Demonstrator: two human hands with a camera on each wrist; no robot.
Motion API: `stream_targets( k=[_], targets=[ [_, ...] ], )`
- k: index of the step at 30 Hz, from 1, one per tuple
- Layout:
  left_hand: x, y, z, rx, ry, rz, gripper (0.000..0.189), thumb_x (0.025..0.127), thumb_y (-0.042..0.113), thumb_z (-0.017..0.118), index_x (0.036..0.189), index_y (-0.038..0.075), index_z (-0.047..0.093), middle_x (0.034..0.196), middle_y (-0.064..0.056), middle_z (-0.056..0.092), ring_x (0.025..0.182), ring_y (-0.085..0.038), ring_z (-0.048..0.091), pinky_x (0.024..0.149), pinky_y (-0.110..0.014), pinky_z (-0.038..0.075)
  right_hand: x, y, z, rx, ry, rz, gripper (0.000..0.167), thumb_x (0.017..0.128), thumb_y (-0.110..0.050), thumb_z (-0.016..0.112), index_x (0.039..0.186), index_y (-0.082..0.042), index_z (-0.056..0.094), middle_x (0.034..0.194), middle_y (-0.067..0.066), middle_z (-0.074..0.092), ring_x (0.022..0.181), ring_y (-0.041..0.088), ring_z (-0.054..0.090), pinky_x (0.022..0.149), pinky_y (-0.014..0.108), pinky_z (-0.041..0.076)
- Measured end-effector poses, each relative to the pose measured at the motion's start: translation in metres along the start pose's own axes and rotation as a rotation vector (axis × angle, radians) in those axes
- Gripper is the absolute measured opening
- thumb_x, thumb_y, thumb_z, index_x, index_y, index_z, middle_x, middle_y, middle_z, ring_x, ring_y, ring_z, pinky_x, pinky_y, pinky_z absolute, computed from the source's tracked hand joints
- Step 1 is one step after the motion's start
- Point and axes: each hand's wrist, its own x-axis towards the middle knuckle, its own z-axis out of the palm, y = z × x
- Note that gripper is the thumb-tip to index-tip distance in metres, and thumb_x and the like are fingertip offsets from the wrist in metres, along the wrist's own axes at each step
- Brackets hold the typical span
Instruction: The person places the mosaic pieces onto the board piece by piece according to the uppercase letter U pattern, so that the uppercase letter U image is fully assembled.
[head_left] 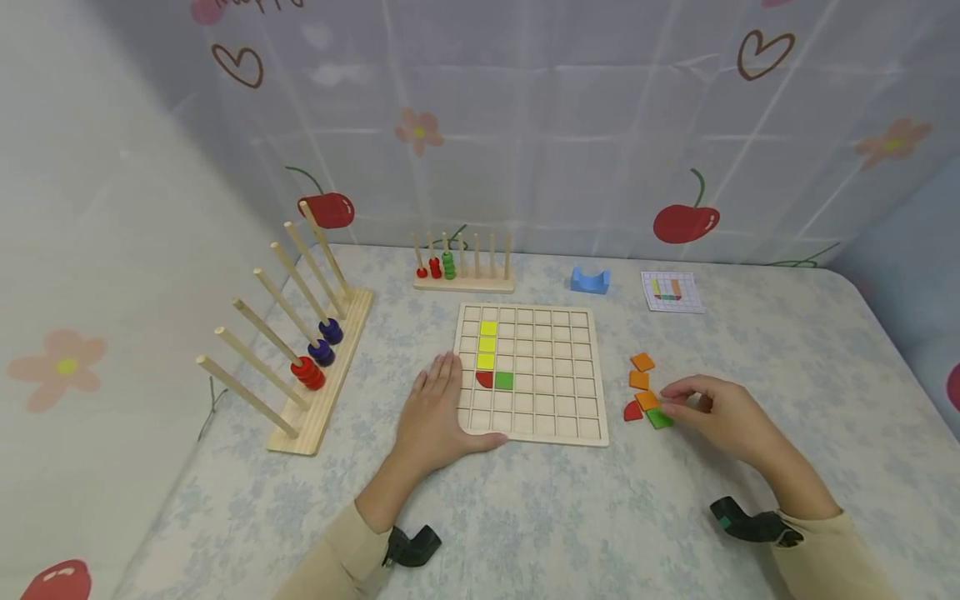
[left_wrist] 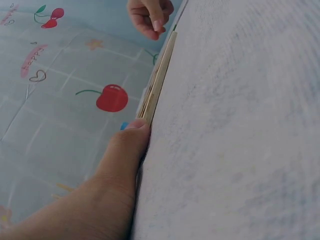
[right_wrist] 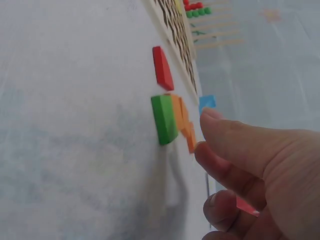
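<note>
A wooden grid board (head_left: 551,375) lies flat on the table. Three yellow squares (head_left: 487,345) form a column on it, with a red quarter-round piece (head_left: 485,380) below them and a green square (head_left: 504,381) beside that. My left hand (head_left: 435,412) rests at the board's lower left corner, fingers straight along the side and thumb at the front edge. Close over the loose pieces hovers my right hand (head_left: 720,412), thumb and forefinger apart with nothing between them. Under its fingertips are a loose green square (right_wrist: 164,120), several orange squares (head_left: 639,380) and a loose red quarter-round piece (right_wrist: 162,69).
A large peg stand (head_left: 337,358) with red and blue rings stands at the left. Behind the board are a small peg stand (head_left: 465,284) with red and green beads, a blue curved block (head_left: 590,282) and a pattern card (head_left: 672,292). A printed curtain (head_left: 540,167) hangs behind the table.
</note>
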Motion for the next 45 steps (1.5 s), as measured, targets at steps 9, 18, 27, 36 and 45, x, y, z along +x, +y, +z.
stream_targets(
  k=[9, 18, 27, 36, 45],
  targets=[
    [0.001, -0.001, 0.001, 0.005, 0.000, -0.002, 0.138, 0.063, 0.094, 0.053, 0.159, 0.003, 0.010, 0.167, -0.012, 0.011, 0.156, -0.023, 0.006, 0.126, -0.048, 0.011, -0.003, 0.010, 0.005, -0.024, -0.007, 0.061, 0.031, 0.090, -0.040, 0.072, 0.108, -0.015, 0.073, 0.091, 0.000, 0.067, 0.066, 0.010, 0.050, 0.056, 0.024, 0.042],
    [0.001, -0.001, 0.002, 0.018, 0.003, -0.004, 0.138, 0.063, 0.095, 0.052, 0.159, 0.004, 0.011, 0.167, -0.011, 0.011, 0.156, -0.023, 0.007, 0.126, -0.047, 0.012, -0.001, 0.007, 0.011, -0.038, 0.024, 0.074, 0.044, 0.080, -0.049, 0.079, 0.102, -0.011, 0.072, 0.085, 0.000, 0.064, 0.069, 0.011, 0.048, 0.057, 0.023, 0.039],
    [0.001, -0.001, 0.001, 0.002, -0.007, -0.006, 0.138, 0.063, 0.094, 0.052, 0.159, 0.004, 0.010, 0.167, -0.011, 0.011, 0.156, -0.023, 0.006, 0.126, -0.047, 0.011, -0.002, 0.008, 0.011, -0.051, -0.006, 0.093, 0.040, 0.082, -0.045, 0.079, 0.101, -0.011, 0.070, 0.087, 0.001, 0.062, 0.072, 0.013, 0.047, 0.058, 0.024, 0.037],
    [0.001, -0.001, 0.001, 0.016, -0.014, -0.010, 0.138, 0.063, 0.095, 0.052, 0.159, 0.004, 0.009, 0.167, -0.011, 0.010, 0.156, -0.023, 0.006, 0.126, -0.047, 0.011, -0.004, 0.014, 0.001, -0.042, -0.049, 0.019, 0.028, 0.089, -0.029, 0.074, 0.110, -0.012, 0.070, 0.098, 0.003, 0.063, 0.075, 0.009, 0.045, 0.060, 0.023, 0.039],
    [0.001, 0.000, 0.000, 0.022, -0.023, -0.011, 0.138, 0.064, 0.094, 0.052, 0.159, 0.004, 0.009, 0.167, -0.010, 0.008, 0.156, -0.023, 0.005, 0.126, -0.047, 0.011, -0.003, 0.012, 0.004, -0.042, -0.034, 0.001, 0.027, 0.088, -0.027, 0.076, 0.110, -0.013, 0.069, 0.102, 0.006, 0.062, 0.075, 0.014, 0.043, 0.059, 0.025, 0.036]
  ],
)
